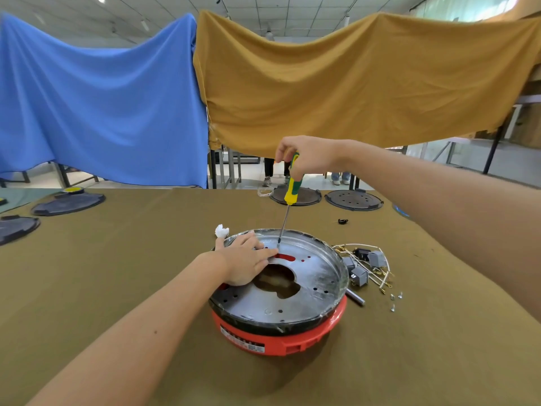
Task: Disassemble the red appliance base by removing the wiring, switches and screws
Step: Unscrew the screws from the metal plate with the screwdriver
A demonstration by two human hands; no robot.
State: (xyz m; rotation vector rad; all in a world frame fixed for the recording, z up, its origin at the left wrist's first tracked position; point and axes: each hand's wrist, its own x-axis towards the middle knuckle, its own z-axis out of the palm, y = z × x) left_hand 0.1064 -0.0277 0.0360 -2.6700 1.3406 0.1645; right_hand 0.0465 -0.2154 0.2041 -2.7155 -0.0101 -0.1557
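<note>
Two hands share work: left hand point(244, 260) lies flat, steadying the metal plate point(310, 284); right hand point(304, 158) grips the screwdriver point(289, 190), tip below on a screw.

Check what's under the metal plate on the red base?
Through the metal plate's central cutout, only a dark, brownish cavity shows; red plastic shows through a slot near the screwdriver tip. The left hand and the plate cover the rest of the red base.

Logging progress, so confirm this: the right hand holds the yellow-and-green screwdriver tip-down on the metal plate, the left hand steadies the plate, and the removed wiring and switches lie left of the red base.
Wrong side. In the head view the wiring and switches lie to the right of the red base. The rest holds: right hand grips the screwdriver, left hand rests on the metal plate.
</note>
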